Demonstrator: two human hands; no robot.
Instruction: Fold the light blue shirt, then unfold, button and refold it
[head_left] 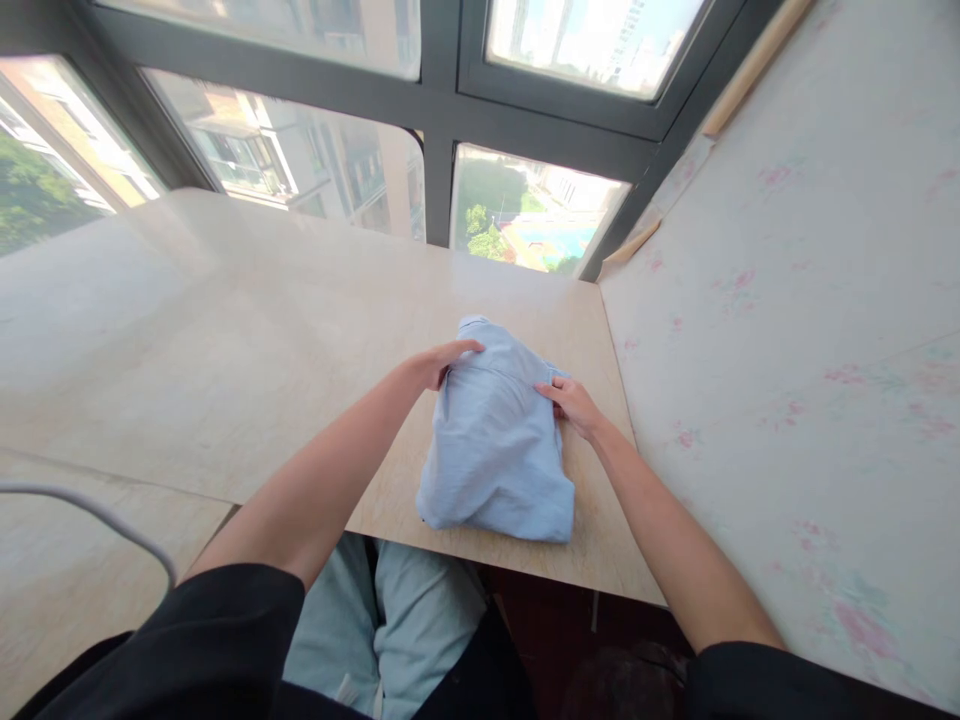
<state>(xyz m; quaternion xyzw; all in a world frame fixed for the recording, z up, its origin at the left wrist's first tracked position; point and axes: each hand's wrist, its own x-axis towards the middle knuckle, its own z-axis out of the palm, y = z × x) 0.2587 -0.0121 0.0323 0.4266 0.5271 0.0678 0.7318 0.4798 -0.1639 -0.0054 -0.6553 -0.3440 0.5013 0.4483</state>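
Observation:
A light blue cloth garment, folded into a rough rectangle, lies on the pale marbled tabletop near its front edge. At its upper left side my left hand grips the fabric, thumb on top and fingers curled underneath. My right hand pinches the opposite edge at the upper right, with the thumb over the cloth. Soft creases run across the middle of the garment. The fingertips under the fabric are partly hidden.
Grey-framed windows rise behind the table. A wall with floral paper borders the table on the right. At the lower left, a white cable curves over the surface. My legs are below the front edge.

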